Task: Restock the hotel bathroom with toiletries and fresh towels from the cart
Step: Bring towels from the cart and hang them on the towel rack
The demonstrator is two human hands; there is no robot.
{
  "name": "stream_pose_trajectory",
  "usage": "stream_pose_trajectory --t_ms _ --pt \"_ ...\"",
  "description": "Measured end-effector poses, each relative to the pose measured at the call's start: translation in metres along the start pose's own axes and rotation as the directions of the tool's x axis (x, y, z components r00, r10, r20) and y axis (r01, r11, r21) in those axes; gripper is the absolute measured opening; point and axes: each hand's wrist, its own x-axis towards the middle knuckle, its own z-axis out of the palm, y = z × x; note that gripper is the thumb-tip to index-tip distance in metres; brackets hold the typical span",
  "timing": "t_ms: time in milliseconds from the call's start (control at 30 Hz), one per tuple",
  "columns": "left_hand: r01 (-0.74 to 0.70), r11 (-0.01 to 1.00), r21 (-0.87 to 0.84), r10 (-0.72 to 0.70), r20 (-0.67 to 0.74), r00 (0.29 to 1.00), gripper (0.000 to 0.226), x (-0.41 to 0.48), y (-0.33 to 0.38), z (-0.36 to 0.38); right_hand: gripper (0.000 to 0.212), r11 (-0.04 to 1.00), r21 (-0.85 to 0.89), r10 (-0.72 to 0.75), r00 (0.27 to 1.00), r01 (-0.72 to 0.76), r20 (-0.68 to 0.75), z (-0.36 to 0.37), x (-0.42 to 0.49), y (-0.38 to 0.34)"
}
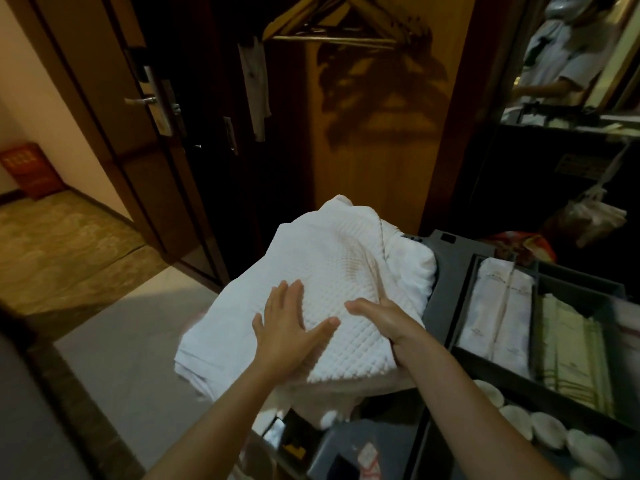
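Observation:
A white quilted towel (332, 258) lies folded on a pile of white linen at the left end of the grey cart (460, 258). My left hand (287, 323) rests flat on the towel's near part, fingers spread. My right hand (384, 320) grips the towel's right edge, thumb on top and fingers hidden under the fabric. Wrapped white toiletry packets (498, 313) fill a cart compartment to the right, with pale green packets (568, 358) beside them. Several small white round items (547, 424) line the cart's near right part.
An open wardrobe with wooden hangers (332, 26) stands straight ahead. The room door with its metal handle (145, 100) is at the left, opening onto a carpeted corridor (59, 244). A mirror (571, 53) at the upper right reflects a person. A dark counter edge runs along the lower left.

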Motion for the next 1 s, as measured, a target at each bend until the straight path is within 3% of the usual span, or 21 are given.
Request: stream_pose_trajectory --t_ms 100,200,300,433,533,600,700,833,933,1000 --pt "0.13 0.976 -0.177 -0.143 -0.064 0.988 0.092 0.012 -0.016 -0.015 0.052 0.998 0.0 -0.069 0.997 0.069 0.037 0.007 -0.011 -0.016" --pt "0.259 0.896 -0.36 -0.277 0.003 0.961 0.093 0.032 -0.027 -0.026 0.033 0.995 -0.038 -0.092 0.988 0.097 0.127 0.01 -0.024 -0.025" --pt "0.36 0.808 -0.467 -0.372 0.071 0.925 0.092 0.05 -0.031 -0.038 0.035 0.986 -0.093 -0.126 0.987 0.136 0.104 0.011 -0.031 -0.028" --pt "0.501 0.692 -0.52 -0.438 0.249 0.864 0.087 0.066 -0.042 -0.05 0.058 0.962 -0.214 -0.176 0.984 0.167 -0.022 0.003 -0.038 -0.038" --pt "0.555 0.542 -0.63 -0.375 0.41 0.831 0.068 0.072 -0.049 -0.058 0.069 0.927 -0.344 -0.188 0.979 0.149 -0.083 -0.013 -0.043 -0.049" --pt "0.548 0.509 -0.663 -0.252 0.494 0.832 0.053 0.069 -0.044 -0.06 0.061 0.909 -0.404 -0.171 0.976 0.105 -0.132 -0.022 -0.048 -0.054" --pt "0.514 0.438 -0.737 -0.074 0.541 0.838 0.033 0.058 -0.031 -0.06 0.047 0.898 -0.438 -0.156 0.964 0.048 -0.214 -0.029 -0.052 -0.052" --pt "0.525 0.239 -0.817 0.042 0.549 0.835 0.023 0.046 -0.026 -0.06 0.041 0.826 -0.562 -0.246 0.929 0.051 -0.277 -0.033 -0.051 -0.047" --pt "0.567 -0.004 -0.824 0.093 0.564 0.821 0.04 0.045 -0.028 -0.065 0.031 0.838 -0.53 -0.329 0.896 0.131 -0.298 -0.032 -0.05 -0.051" --pt "0.586 -0.044 -0.809 0.098 0.58 0.809 0.057 0.048 -0.027 -0.067 0.032 0.806 -0.564 -0.382 0.886 0.18 -0.264 -0.028 -0.051 -0.06"
